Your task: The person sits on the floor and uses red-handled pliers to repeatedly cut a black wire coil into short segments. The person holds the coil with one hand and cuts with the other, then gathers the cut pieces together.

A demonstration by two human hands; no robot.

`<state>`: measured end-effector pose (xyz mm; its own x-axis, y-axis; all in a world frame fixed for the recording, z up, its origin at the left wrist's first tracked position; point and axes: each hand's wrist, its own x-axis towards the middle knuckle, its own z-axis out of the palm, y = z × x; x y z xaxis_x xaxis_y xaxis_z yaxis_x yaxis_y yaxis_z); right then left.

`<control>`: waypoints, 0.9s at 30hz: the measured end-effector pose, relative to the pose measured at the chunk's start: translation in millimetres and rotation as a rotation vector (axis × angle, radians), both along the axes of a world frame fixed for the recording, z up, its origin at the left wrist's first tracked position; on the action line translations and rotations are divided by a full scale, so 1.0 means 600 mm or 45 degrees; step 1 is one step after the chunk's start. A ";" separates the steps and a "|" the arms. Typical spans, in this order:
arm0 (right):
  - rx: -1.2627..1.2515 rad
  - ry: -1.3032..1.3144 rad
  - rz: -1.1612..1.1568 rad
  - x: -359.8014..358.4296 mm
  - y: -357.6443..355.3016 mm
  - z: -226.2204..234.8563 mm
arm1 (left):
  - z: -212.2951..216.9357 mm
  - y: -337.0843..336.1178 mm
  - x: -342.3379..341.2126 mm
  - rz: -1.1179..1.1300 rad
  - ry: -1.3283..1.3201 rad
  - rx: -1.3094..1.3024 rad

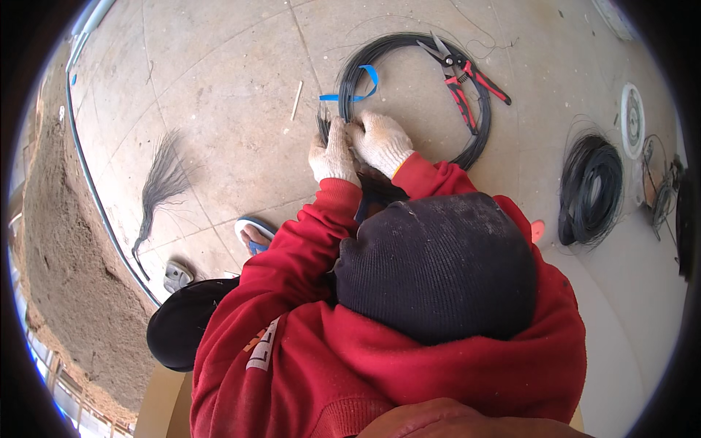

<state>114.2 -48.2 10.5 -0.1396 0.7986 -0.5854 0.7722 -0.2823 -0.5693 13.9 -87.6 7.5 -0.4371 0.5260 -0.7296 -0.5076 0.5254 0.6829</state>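
We see a large coil of black wire (365, 55) lying on the tiled floor (219, 80), its left side running down into the grip of two white-gloved hands. The left hand (334, 152) and the right hand (385, 141) sit side by side, nearly touching, fingers closed on the wire; the fingertips are partly hidden, so we cannot tell exactly which strands each one pinches. A tuft of straight wire ends (323, 125) sticks up beside the left hand's fingers. Just beyond the grip we find a blue strap (332, 98) looped about the coil. Farther out and to the right, red-and-black handled snips (461, 102) rest across the coil, blades apart. A thin pale stick (297, 101) lies near the grip, ahead and left. Toward the body from the left hand we notice a foot in a blue-strapped sandal (258, 247), and well out to the left, a fanned wire bundle (155, 191). Well right of the grip stands a second black wire coil (573, 197), with a round white cover (633, 120) beyond it.
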 end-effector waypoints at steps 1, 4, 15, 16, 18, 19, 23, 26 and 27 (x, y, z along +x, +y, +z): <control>0.010 -0.006 -0.001 -0.003 -0.002 -0.003 | -0.002 -0.001 -0.001 0.008 0.010 0.007; -0.032 -0.105 0.173 -0.003 0.011 0.008 | -0.002 -0.003 -0.002 0.027 -0.028 0.003; 0.082 0.011 0.141 0.013 0.002 0.059 | 0.003 -0.003 0.000 0.010 -0.030 0.002; 0.117 -0.013 0.146 0.013 -0.001 0.055 | 0.002 -0.002 0.001 -0.007 -0.006 0.004; 0.153 -0.036 0.153 0.014 -0.005 0.051 | 0.005 -0.002 0.003 -0.016 0.015 0.016; 0.154 -0.035 0.156 0.014 -0.006 0.052 | 0.008 -0.001 0.005 -0.009 0.010 0.027; 0.086 -0.062 0.154 0.009 -0.010 0.042 | 0.014 0.001 0.006 0.023 -0.002 0.034; 0.065 0.000 0.083 0.014 -0.013 0.039 | 0.014 0.000 0.003 0.013 -0.036 0.017; 0.090 0.036 0.046 0.014 -0.017 0.033 | 0.016 0.001 0.003 0.009 -0.051 0.008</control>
<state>122.8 -58.3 30.4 -0.1850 0.8320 -0.5230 0.7645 -0.2125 -0.6086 15.7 -86.9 16.9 -0.4112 0.5274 -0.7434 -0.5383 0.5176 0.6650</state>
